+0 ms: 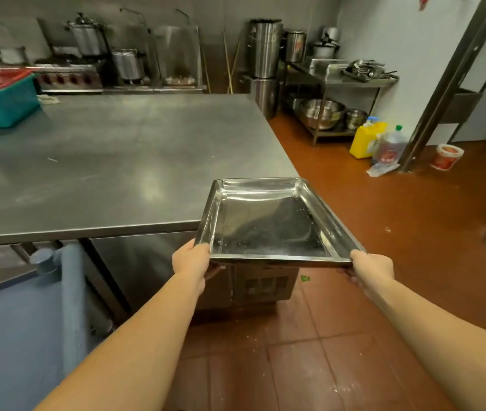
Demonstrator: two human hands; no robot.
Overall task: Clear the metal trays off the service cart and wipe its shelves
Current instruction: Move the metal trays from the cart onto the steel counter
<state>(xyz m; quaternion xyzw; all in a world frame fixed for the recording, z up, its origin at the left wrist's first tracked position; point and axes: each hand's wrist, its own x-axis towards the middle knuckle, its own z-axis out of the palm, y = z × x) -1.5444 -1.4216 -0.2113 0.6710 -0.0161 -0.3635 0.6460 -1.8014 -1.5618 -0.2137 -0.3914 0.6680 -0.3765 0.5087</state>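
Holding one metal tray (268, 223) out in front, two-handed. Left hand (192, 261) wrapped round the near left corner, right hand (372, 266) clamped on the near right corner, thumbs up on the rim and fingers tucked underneath. Makes sense for something that wide and shallow: a grip at each corner keeps it level and stops it twisting.

Tray up in the air, not resting on anything. Far end hanging over the near right corner of the big steel tabletop (111, 161), near end out over the red tiled floor (310, 366). Empty apart from a few wet specks and crumbs on the bottom, so probably kept flat to avoid dribbling.

Looks like mid-carry, about to be set down on that tabletop. Plenty of bare steel there; only a green basket (1, 105) with a red one stacked on it, way off at the far left. Probably just needs pushing forward and lowering, minding the edge so it doesn't clang.

No cart clearly visible from here, so can't say how many trays are left on it. Wiping not started, going by both hands being busy and no cloth in them.
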